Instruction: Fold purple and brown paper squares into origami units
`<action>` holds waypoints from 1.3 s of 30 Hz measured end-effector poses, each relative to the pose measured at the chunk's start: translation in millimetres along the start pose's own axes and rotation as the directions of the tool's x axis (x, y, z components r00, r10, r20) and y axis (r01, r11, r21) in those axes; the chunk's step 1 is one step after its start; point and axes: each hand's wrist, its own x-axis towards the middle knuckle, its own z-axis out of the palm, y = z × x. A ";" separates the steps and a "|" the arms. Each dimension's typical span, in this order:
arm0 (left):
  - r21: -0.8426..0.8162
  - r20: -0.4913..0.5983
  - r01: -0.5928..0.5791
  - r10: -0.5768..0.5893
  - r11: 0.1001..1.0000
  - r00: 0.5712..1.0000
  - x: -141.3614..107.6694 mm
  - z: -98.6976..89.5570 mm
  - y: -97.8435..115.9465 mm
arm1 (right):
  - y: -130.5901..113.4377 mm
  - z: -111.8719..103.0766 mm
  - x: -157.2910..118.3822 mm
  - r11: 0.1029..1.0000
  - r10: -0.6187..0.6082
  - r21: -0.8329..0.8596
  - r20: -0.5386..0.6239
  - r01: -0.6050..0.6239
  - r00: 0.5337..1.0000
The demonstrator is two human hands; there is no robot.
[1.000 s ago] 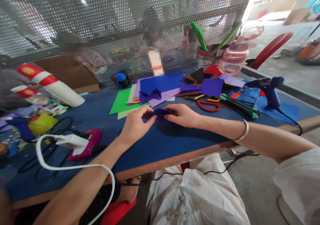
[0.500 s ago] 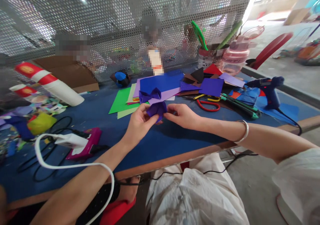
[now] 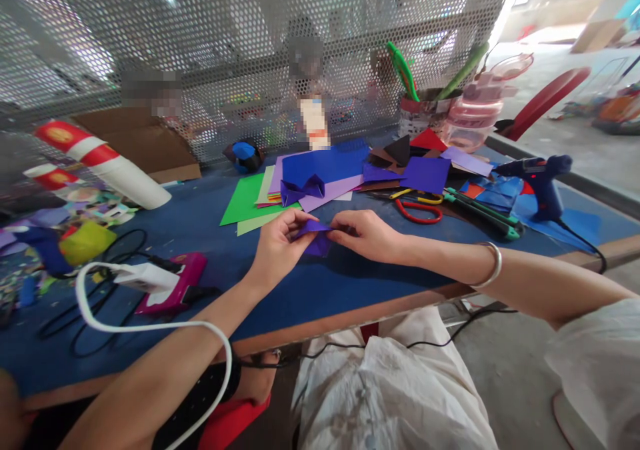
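Between my two hands, a little above the blue tabletop, is a folded piece of purple paper (image 3: 317, 242). My left hand (image 3: 283, 240) pinches its left side between thumb and fingers. The right corner is gripped by the thumb and forefinger of my right hand (image 3: 364, 235). Just beyond them, another folded purple paper piece (image 3: 303, 190) rests on a stack of coloured sheets (image 3: 320, 167), with blue, lilac and green showing. Red-handled scissors (image 3: 419, 211) lie right of the stack.
Farther right are a green-and-black cutter (image 3: 483, 213), a blue glue gun (image 3: 543, 180) and a pink bottle (image 3: 473, 117). A magenta power strip (image 3: 193, 283) with a white cable (image 3: 150, 329) crossing my left forearm is at left. A perforated metal screen (image 3: 225, 50) stands behind.
The purple paper has been tilted and turned in my fingers, so a flatter folded face now points up with a part hanging below. Both hands stay in nearly the same place.
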 end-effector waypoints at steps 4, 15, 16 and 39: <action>-0.027 -0.054 -0.011 0.009 1.000 0.999 -3.0 5.7 5.2 | -0.6 -2.5 0.4 0.999 -0.028 -0.019 -0.026 0.028 0.999; -0.293 -0.050 0.222 -0.246 0.930 0.968 8.0 -1.6 -8.2 | 6.3 -3.8 -1.7 0.891 -0.411 -0.272 -0.146 0.363 0.900; -0.312 -0.034 0.244 -0.267 0.918 0.963 8.0 -1.4 -7.7 | 6.0 -5.0 -2.2 0.844 -0.470 -0.346 -0.109 0.410 0.876; -0.223 0.083 0.132 -0.116 0.966 0.990 -8.4 10.5 1.0 | -2.8 -8.3 -3.6 0.690 -0.525 -0.629 -0.094 0.359 0.846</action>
